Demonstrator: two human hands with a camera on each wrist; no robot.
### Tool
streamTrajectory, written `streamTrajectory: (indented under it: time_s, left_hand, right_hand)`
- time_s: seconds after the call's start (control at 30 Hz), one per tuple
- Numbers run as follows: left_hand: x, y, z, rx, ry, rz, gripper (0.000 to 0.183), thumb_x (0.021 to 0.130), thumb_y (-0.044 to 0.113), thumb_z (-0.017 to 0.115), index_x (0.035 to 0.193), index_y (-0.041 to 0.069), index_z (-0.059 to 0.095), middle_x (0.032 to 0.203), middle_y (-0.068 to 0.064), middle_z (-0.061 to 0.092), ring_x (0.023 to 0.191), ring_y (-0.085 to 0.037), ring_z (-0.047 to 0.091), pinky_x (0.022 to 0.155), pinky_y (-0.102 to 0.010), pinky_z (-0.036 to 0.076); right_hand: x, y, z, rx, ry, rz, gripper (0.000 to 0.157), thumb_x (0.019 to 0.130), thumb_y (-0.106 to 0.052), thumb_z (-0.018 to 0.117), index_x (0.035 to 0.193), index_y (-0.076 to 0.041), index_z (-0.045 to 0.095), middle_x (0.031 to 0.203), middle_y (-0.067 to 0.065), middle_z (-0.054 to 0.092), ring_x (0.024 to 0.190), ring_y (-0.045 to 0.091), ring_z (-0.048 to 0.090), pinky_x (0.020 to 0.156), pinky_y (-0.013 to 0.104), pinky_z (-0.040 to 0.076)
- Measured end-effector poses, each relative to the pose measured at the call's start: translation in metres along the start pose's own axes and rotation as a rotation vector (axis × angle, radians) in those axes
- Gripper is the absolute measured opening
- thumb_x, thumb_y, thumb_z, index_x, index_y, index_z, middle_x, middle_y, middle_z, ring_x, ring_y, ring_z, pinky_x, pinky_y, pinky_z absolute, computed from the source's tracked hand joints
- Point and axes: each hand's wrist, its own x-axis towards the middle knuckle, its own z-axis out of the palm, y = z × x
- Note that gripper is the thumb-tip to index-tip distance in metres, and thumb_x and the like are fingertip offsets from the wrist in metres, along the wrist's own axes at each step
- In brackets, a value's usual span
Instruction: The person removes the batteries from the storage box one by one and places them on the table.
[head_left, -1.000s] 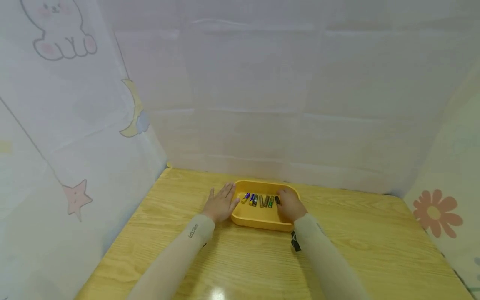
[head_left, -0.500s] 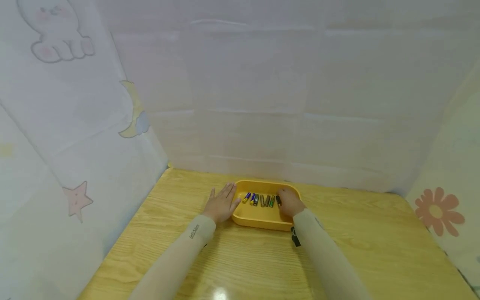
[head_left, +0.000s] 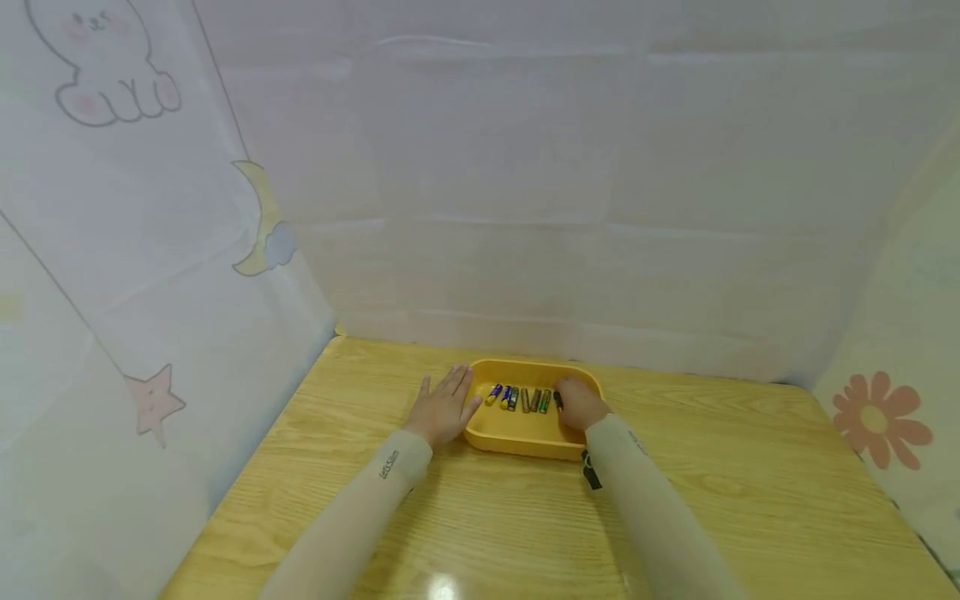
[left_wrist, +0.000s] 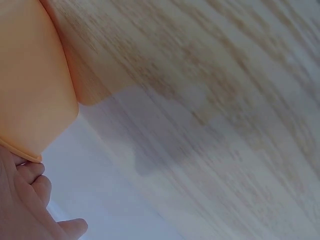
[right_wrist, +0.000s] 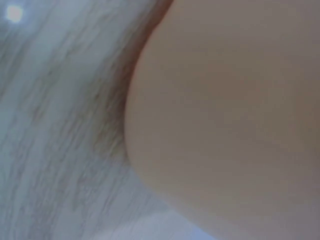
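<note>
A yellow plastic tray (head_left: 517, 429) stands on the wooden table, with several batteries (head_left: 526, 401) lying in a rough row inside it. My left hand (head_left: 438, 408) rests against the tray's left rim, fingers nearly straight and spread. The left wrist view shows those fingers (left_wrist: 30, 172) at the rim below the tray's outer wall (left_wrist: 35, 75). Inside the tray's right side, my right hand (head_left: 581, 403) has curled fingers and pinches a dark battery (head_left: 558, 400) at the row's right end. Its fingertips are partly hidden. Only the tray's wall (right_wrist: 225, 120) fills most of the right wrist view.
The wooden table (head_left: 750, 467) extends around the tray on all sides. A pale wall sheet (head_left: 510, 192) rises behind its back edge. Printed sheets with a star (head_left: 154, 404) and a flower (head_left: 873, 418) flank the table.
The head view has shifted slightly. Both hands, the tray and the batteries keep nearly the same places relative to each other.
</note>
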Motion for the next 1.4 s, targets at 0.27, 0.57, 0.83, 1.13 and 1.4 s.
streamTrajectory:
  time_s: [0.27, 0.57, 0.83, 1.13, 1.4]
  left_hand:
    - [0.000, 0.000, -0.001, 0.011, 0.008, -0.005, 0.070, 0.109, 0.055, 0.017, 0.164, 0.012, 0.011, 0.170, -0.004, 0.010, 0.156, -0.019, 0.007, 0.124, -0.060, 0.008]
    - [-0.003, 0.003, -0.003, -0.005, 0.003, -0.005, 0.068, 0.110, 0.051, 0.022, 0.164, 0.010, 0.012, 0.170, -0.006, 0.012, 0.156, -0.021, 0.008, 0.124, -0.060, 0.007]
    - [-0.003, 0.003, -0.005, -0.006, 0.011, -0.008, 0.068, 0.109, 0.052, 0.021, 0.164, 0.011, 0.013, 0.170, -0.005, 0.012, 0.156, -0.020, 0.009, 0.124, -0.059, 0.008]
    - [-0.004, 0.003, -0.007, -0.016, 0.011, -0.013, 0.068, 0.110, 0.051, 0.021, 0.164, 0.011, 0.013, 0.170, -0.005, 0.011, 0.156, -0.021, 0.008, 0.124, -0.059, 0.007]
    - [-0.004, 0.003, -0.005, -0.032, 0.009, 0.005, 0.068, 0.110, 0.050, 0.023, 0.163, 0.009, 0.012, 0.170, -0.007, 0.013, 0.156, -0.020, 0.008, 0.124, -0.059, 0.007]
  right_hand:
    - [0.005, 0.005, -0.001, 0.050, -0.002, 0.003, 0.024, 0.084, 0.001, 0.076, 0.104, 0.007, 0.065, 0.093, 0.013, 0.063, 0.085, 0.027, 0.058, 0.076, 0.044, 0.053]
    - [0.001, 0.001, -0.003, 0.143, -0.007, 0.021, 0.026, 0.080, -0.002, 0.081, 0.100, 0.006, 0.066, 0.088, 0.011, 0.064, 0.076, 0.022, 0.054, 0.069, 0.039, 0.051]
    - [-0.003, -0.002, -0.004, 0.120, -0.006, 0.025, 0.042, 0.081, -0.007, 0.083, 0.116, 0.009, 0.064, 0.103, 0.016, 0.067, 0.091, 0.029, 0.063, 0.084, 0.048, 0.056]
    - [0.000, 0.002, -0.001, 0.127, 0.003, 0.005, 0.039, 0.080, -0.008, 0.083, 0.113, 0.006, 0.067, 0.099, 0.012, 0.068, 0.083, 0.023, 0.060, 0.075, 0.043, 0.055]
    - [0.001, 0.010, 0.002, 0.235, 0.008, -0.004, 0.050, 0.081, -0.012, 0.084, 0.123, 0.008, 0.066, 0.088, 0.006, 0.064, 0.075, 0.019, 0.055, 0.069, 0.038, 0.051]
